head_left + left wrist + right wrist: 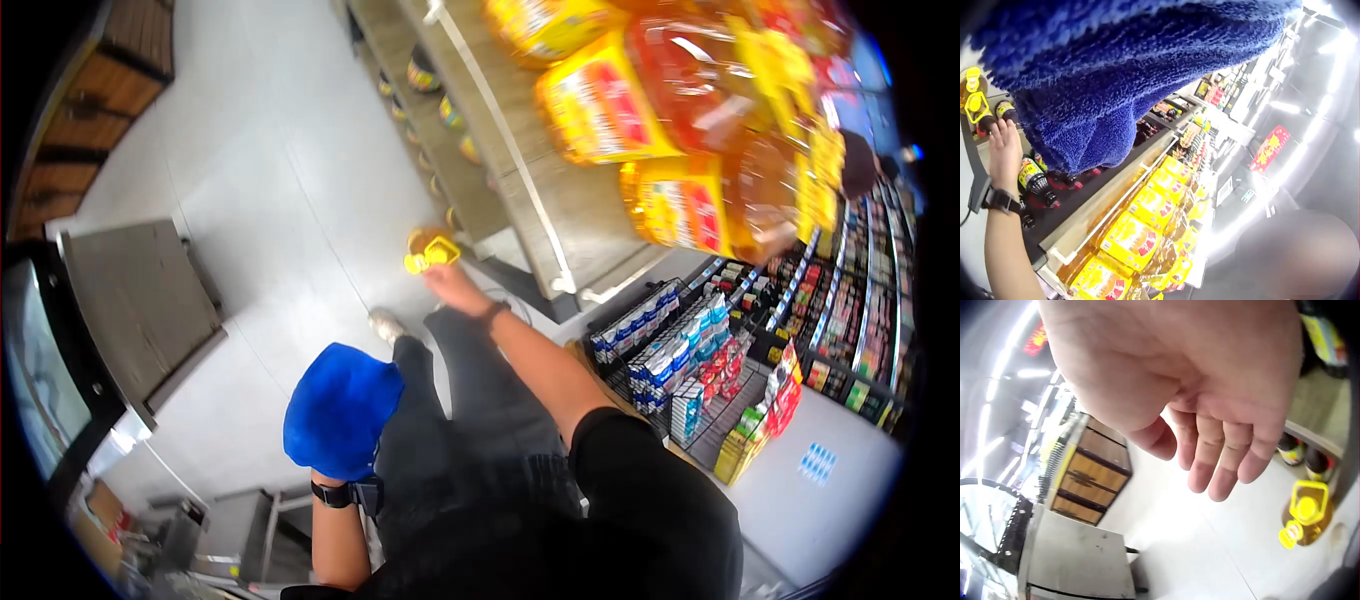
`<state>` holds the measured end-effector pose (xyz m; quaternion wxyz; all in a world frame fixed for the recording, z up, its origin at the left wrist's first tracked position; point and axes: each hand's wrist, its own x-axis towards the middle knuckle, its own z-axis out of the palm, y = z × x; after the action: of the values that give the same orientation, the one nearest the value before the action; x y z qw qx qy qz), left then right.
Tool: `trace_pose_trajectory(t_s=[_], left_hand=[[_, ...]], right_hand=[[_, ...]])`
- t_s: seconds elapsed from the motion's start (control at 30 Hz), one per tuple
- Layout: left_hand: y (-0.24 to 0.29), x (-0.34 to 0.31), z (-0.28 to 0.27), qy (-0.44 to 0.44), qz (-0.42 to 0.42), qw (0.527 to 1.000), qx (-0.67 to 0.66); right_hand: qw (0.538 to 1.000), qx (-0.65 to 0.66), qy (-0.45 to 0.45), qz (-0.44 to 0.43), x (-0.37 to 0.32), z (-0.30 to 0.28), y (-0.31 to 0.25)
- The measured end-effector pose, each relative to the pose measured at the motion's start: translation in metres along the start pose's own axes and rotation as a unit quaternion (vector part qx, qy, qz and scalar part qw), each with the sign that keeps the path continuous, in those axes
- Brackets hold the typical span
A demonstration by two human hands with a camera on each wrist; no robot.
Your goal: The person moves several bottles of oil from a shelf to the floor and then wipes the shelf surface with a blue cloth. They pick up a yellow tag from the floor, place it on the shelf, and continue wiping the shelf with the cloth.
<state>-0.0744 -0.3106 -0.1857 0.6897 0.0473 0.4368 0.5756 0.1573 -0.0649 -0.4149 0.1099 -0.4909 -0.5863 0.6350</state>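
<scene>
I rate the oil bottle [1315,530] at the floor's [1179,550] edge beside the shelf [1316,409] heavy, slick: grasp its handle [1311,485]; right hand [1197,394] relaxed, empty; left hand [328,477], under blue cloth [340,412], I cannot tell.

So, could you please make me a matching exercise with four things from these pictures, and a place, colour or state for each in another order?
Things:
1. Cloth
2. Single yellow-capped bottle
3. Large yellow-labelled bottles
4. Right hand

Places, colours or states:
A. on the floor
B. holding nothing, fingers loosely extended
C. on a shelf
D. blue

Right pairs: 1-D, 2-A, 3-C, 4-B.
</scene>
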Motion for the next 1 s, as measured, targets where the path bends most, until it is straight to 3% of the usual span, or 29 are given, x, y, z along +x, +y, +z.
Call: trace_pose_trajectory(t_s=[0.03, 0.1, 0.2, 0.3, 0.37, 0.43, 0.5, 0.63, 0.7, 0.77, 0.83, 0.9, 0.97, 1.0], left_hand=[[0.023, 0.0, 0.014, -0.031, 0.001, 1.0, 0.0], [0.057, 0.005, 0.043, -0.062, 0.009, 0.998, 0.023], [0.094, 0.008, 0.08, -0.06, 0.035, 0.994, 0.081], [0.12, 0.01, 0.107, -0.095, 0.073, 0.977, 0.175], [0.127, 0.017, 0.122, -0.11, 0.046, 0.988, 0.097], [0.138, 0.022, 0.147, -0.139, 0.083, 0.962, 0.219], [0.139, 0.023, 0.16, -0.176, 0.102, 0.952, 0.23], [0.134, 0.027, 0.181, -0.184, 0.084, 0.971, 0.124], [0.132, 0.019, 0.194, -0.177, 0.082, 0.976, 0.097], [0.124, 0.015, 0.203, -0.151, 0.146, 0.952, 0.221], [0.113, 0.007, 0.218, -0.129, 0.11, 0.983, 0.072], [0.108, 0.004, 0.226, -0.087, 0.193, 0.904, 0.371], [0.098, 0.005, 0.229, -0.062, 0.223, 0.857, 0.46], [0.093, 0.007, 0.226, -0.063, 0.219, 0.882, 0.411]], right_hand=[[0.999, -0.019, 0.015, -0.048, -0.014, -0.002, -0.036], [0.997, -0.048, 0.014, -0.062, -0.062, -0.025, -0.139], [0.987, -0.048, 0.051, -0.143, -0.129, -0.054, -0.245], [0.983, -0.005, 0.088, -0.161, -0.193, -0.089, -0.313], [0.977, 0.009, 0.131, -0.166, -0.232, -0.115, -0.34], [0.97, 0.05, 0.169, -0.165, -0.271, -0.141, -0.367], [0.944, 0.03, 0.261, -0.197, -0.29, -0.166, -0.37], [0.878, 0.041, 0.415, -0.233, -0.304, -0.223, -0.376], [0.861, 0.097, 0.422, -0.268, -0.301, -0.256, -0.374], [0.851, 0.136, 0.418, -0.286, -0.298, -0.278, -0.38], [0.856, 0.159, 0.403, -0.282, -0.3, -0.291, -0.388], [0.855, 0.112, 0.409, -0.298, -0.293, -0.305, -0.385], [0.857, 0.061, 0.409, -0.308, -0.284, -0.32, -0.382], [0.861, 0.044, 0.411, -0.297, -0.284, -0.324, -0.386]])
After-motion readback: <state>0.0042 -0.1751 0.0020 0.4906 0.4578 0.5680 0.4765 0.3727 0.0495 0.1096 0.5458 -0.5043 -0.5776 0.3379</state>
